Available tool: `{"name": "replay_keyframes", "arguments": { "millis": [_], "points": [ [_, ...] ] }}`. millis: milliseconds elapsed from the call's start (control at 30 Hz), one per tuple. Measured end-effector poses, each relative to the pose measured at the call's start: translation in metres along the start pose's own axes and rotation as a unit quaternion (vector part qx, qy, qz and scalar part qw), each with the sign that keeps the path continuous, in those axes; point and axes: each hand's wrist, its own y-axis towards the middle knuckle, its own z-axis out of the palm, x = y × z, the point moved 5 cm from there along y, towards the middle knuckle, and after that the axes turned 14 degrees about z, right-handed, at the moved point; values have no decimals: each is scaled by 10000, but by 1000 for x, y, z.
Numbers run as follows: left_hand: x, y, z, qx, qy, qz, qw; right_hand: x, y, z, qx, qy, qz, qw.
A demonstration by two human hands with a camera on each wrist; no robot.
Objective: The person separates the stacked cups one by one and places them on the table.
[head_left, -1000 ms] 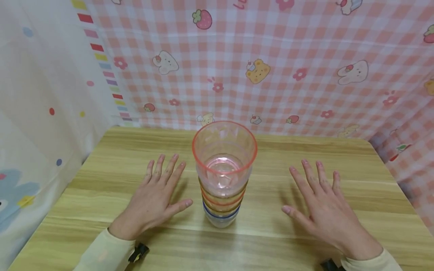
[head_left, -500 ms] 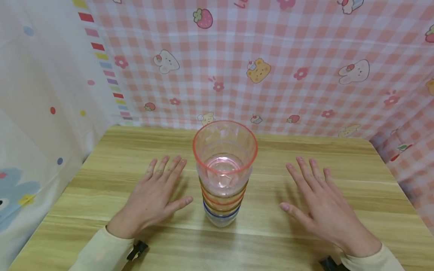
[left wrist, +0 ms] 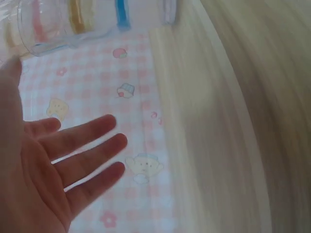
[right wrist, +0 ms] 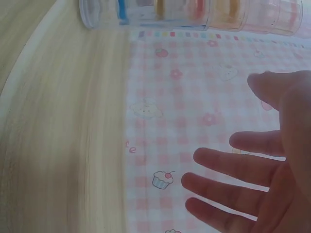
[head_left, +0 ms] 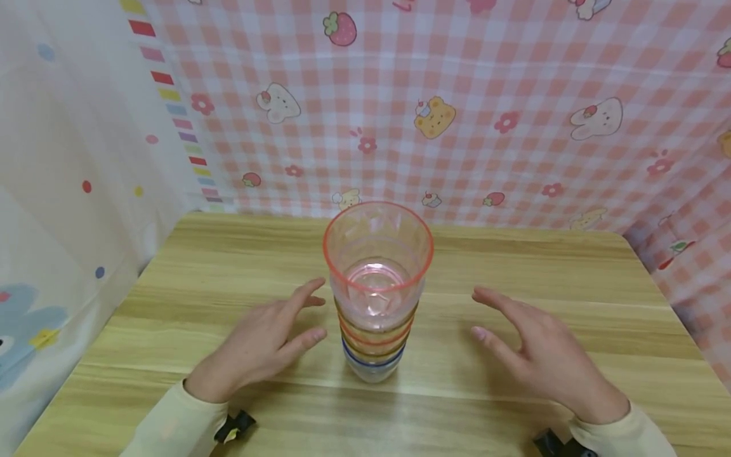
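A tall stack of nested clear plastic cups stands upright on the wooden table, its top rim red-orange, with orange, yellowish and blue bands lower down. Just left of the stack is my left hand, palm turned inward, fingers relaxed and holding nothing. On the other side, farther off, my right hand faces the stack with thumb and fingers apart, also holding nothing. Both wrist views show spread fingers and the stack lying across the top of the picture, its coloured bands visible.
The wooden table has rounded far corners. Behind it hangs a pink checked cloth with cartoon prints, and a white dotted cloth hangs at the left. Black wrist straps show at the sleeves.
Both hands have turned from palms down, fingers spread over the table, to palms facing inward toward the stack. The cup stack has stayed in place.
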Motion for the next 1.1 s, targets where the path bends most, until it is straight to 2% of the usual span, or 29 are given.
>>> {"name": "replay_keyframes", "arguments": {
  "millis": [267, 567, 700, 900, 1100],
  "points": [
    [-8, 8, -7, -603, -850, 449, 9935, 5, 5, -6, -116, 802, 57, 9967],
    [-13, 12, -12, -1054, -1084, 716, 9859, 13, 11, -8, -122, 1148, 19, 9933],
    [-15, 15, -16, -1336, -1252, 823, 9796, 15, 15, -10, -187, 1339, -113, 9908],
    [-21, 20, -21, -1563, -1595, 893, 9707, 23, 19, -12, -201, 1607, -192, 9866],
    [-30, 28, -27, -1868, -2021, 1110, 9550, 29, 22, -13, -179, 1897, -151, 9816]
  ]
}}
